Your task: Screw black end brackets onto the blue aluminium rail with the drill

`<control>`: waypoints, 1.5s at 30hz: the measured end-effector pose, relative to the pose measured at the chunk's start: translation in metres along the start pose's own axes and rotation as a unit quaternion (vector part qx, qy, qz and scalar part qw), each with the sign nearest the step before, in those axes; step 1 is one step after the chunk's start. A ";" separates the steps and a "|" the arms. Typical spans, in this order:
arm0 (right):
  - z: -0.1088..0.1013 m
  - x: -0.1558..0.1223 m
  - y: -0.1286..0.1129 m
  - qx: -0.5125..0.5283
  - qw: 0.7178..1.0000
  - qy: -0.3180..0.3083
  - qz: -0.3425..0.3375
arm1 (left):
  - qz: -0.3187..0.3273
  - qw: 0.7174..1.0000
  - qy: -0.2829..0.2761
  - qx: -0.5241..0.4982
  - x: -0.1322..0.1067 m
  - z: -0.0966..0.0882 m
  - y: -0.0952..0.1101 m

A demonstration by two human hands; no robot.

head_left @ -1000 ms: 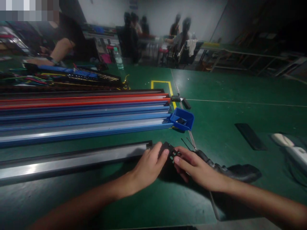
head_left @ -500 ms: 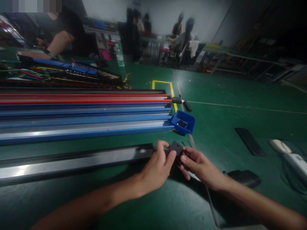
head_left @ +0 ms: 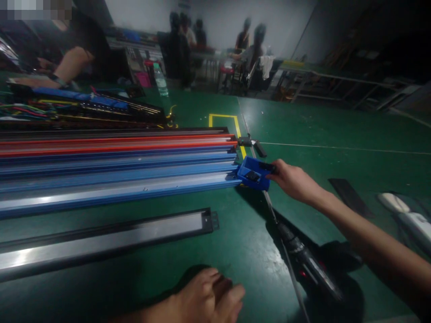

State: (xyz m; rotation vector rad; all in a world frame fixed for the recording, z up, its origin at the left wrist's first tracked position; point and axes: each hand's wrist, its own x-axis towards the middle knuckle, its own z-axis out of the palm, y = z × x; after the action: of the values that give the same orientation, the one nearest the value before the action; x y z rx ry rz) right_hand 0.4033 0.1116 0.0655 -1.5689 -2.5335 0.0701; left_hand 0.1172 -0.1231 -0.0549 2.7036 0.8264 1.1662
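My right hand [head_left: 292, 180] is at the right rim of a small blue bin [head_left: 243, 172], fingers closed on a small black part [head_left: 267, 167] over the bin. Another dark piece [head_left: 252, 176] lies inside the bin. My left hand [head_left: 208, 296] is low in the view, its fingers curled; whatever they may hold is hidden. Beyond it lies a long black-edged metal channel [head_left: 134, 235] with a black end piece [head_left: 209, 220] at its right end. A power screwdriver [head_left: 308, 262] points toward the bin from below my right forearm.
Several blue channels [head_left: 117, 177] and a red-edged one [head_left: 117, 144] lie across the table's left. Behind them are wired assemblies [head_left: 101, 105] and a bottle [head_left: 161, 80]. A dark flat piece [head_left: 348, 194] and a white power strip [head_left: 415, 229] lie right. A co-worker's arm [head_left: 72, 65] is far left.
My hands have come apart from the channel's end. The right has moved up to the blue bin; the left has dropped toward the bottom edge. The channel's end piece and the screwdriver now show.
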 end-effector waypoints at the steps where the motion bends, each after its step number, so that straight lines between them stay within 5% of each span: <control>1: 0.001 0.003 -0.003 -0.065 0.997 -0.014 -0.036 | 0.011 1.000 0.004 0.002 -0.001 0.002 -0.001; 6: 0.007 0.012 -0.008 -0.184 0.974 -0.039 -0.126 | 0.015 1.000 0.003 0.005 0.000 -0.001 -0.004; 22: 0.030 0.016 0.021 -0.026 0.993 -0.027 -0.110 | 0.000 0.997 -0.037 0.061 -0.009 -0.002 -0.003; 29: 0.033 0.019 0.021 0.155 0.987 0.009 0.027 | -0.005 0.998 -0.056 0.030 -0.007 -0.003 -0.003; 32: 0.033 0.020 0.022 0.184 0.982 -0.023 0.043 | 0.005 0.998 -0.056 0.024 -0.007 -0.003 -0.004; 40: 0.030 0.047 0.011 -0.094 0.987 -0.127 0.019 | 0.015 0.998 -0.064 0.026 -0.007 -0.003 -0.004; 45: 0.032 0.067 0.005 -0.137 0.981 -0.138 0.000 | -0.020 0.998 -0.058 0.029 -0.005 -0.007 -0.002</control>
State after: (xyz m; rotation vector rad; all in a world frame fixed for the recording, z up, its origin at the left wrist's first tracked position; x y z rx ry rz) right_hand 0.3737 0.1750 0.0406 -1.7656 -2.8596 -0.0697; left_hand 0.1083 -0.1255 -0.0536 2.7576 0.9059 0.9812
